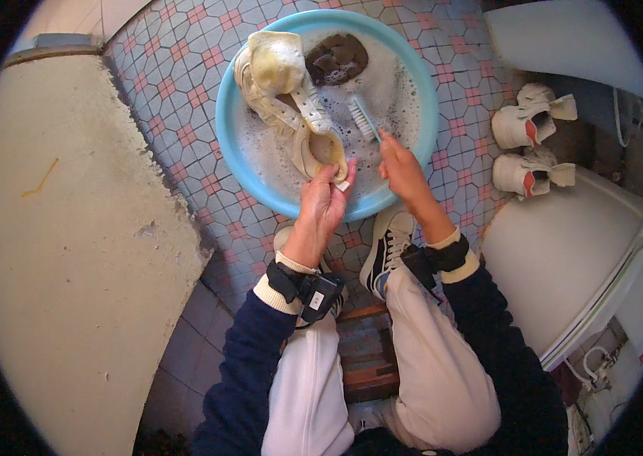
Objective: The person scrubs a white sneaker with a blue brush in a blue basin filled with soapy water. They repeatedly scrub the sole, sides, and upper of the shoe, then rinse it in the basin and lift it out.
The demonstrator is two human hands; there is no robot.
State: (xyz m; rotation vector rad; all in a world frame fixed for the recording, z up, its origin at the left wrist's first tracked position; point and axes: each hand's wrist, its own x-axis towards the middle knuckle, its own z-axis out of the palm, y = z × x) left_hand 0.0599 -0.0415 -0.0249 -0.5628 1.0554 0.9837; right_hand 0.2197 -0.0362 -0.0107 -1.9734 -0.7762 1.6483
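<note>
My left hand (325,196) grips the heel of a wet, yellowish-white sneaker (276,111), whose laces are out and whose tongue is pulled up and forward. The shoe lies at the left side of a light-blue plastic basin (226,122) of soapy water (381,165). In my right hand (404,171) is the handle of a scrub brush (363,121) with white bristles and a pale blue-green back. The bristles are just right of the shoe, apart from it, over the suds. Behind the brush a dark brown sole-like object (337,58) shows partly above the foam.
Two white shoes with red lining (526,125) stand to the right, tongues pulled out. A white appliance (566,256) is at the right, with hoses below it. A worn, chipped wall (82,228) rises at the left. Beneath me is a wooden stool (371,382) on patterned tiles (184,108).
</note>
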